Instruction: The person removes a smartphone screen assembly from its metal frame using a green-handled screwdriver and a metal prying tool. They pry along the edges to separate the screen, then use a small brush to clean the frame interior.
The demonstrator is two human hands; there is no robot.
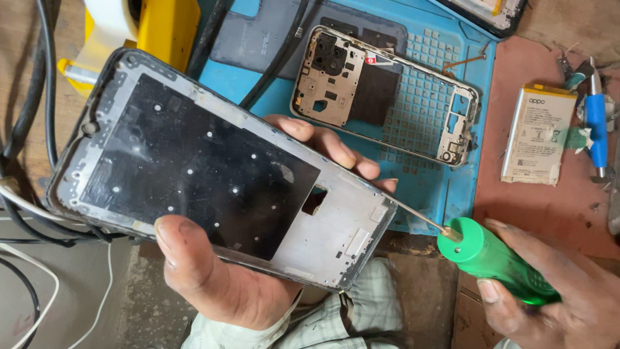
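Note:
My left hand [226, 278] grips a stripped phone frame [194, 161] from below, thumb on its near edge and fingers curled over the far edge. The frame is grey metal with a black panel and a small cut-out. My right hand [562, 291] holds a green-handled screwdriver [494, 258]; its thin shaft points up-left and its tip meets the frame's lower right corner. A second phone frame [387, 97] with a camera housing lies on the blue work mat [426, 187] behind.
A white phone battery [539, 132] and a blue-handled tool [597, 129] lie on a reddish pad at the right. Black cables [39, 116] run down the left side. A yellow tape holder [155, 29] stands at the top left. A dark phone back cover [258, 39] rests on the mat.

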